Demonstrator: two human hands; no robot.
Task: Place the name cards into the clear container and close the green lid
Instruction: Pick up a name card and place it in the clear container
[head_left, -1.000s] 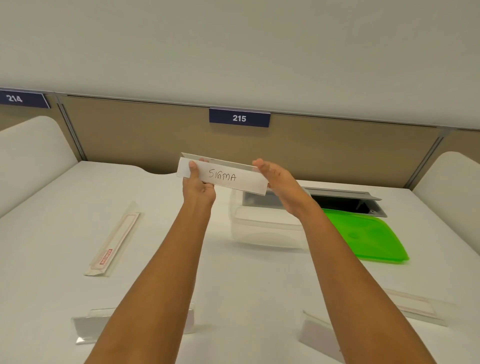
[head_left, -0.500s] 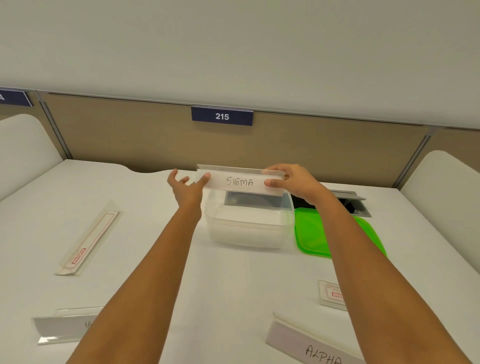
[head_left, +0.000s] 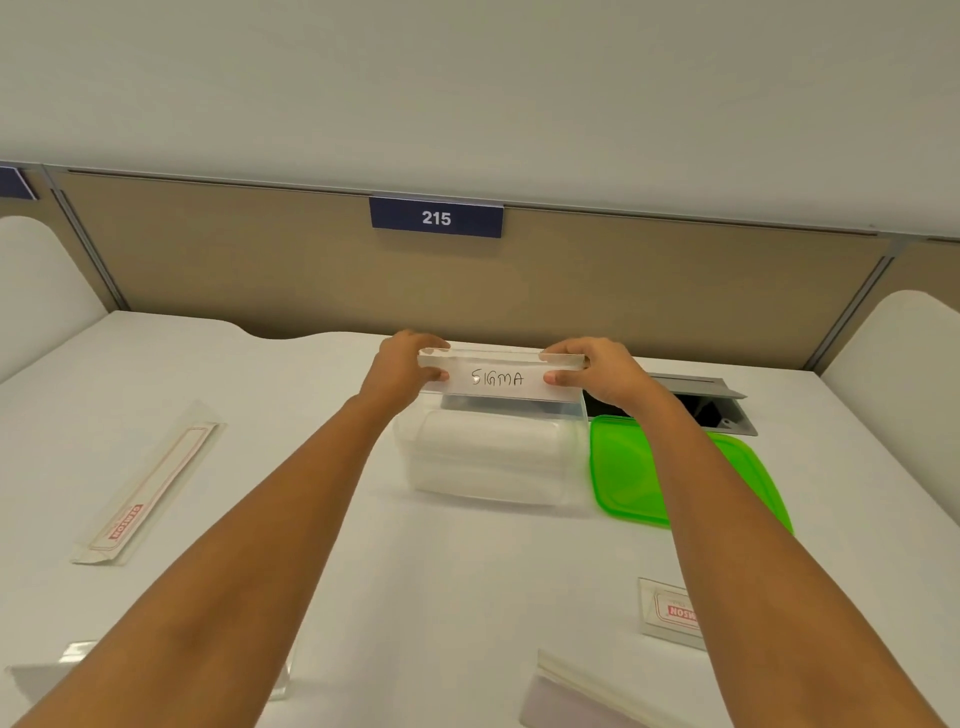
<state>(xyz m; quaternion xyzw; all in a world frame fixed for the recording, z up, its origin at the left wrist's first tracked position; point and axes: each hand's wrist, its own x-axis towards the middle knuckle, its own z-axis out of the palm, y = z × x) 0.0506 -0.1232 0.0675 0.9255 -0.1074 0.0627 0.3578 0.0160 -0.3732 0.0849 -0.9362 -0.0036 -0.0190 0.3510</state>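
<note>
I hold a white name card marked SIGMA by both ends, just above the open top of the clear container. My left hand pinches its left end and my right hand pinches its right end. The green lid lies flat on the table right of the container, partly under my right forearm. Another name card lies at the near right, and one at the near left is partly hidden by my left arm.
A long clear sleeve with a red label lies at the left. A smaller labelled sleeve sits at the near right. A grey cable hatch is open behind the lid. A beige partition with sign 215 bounds the table's far edge.
My left hand, which had let go of the card half a second ago, now grips its left end again. The SIGMA card has come down over the container's opening.
</note>
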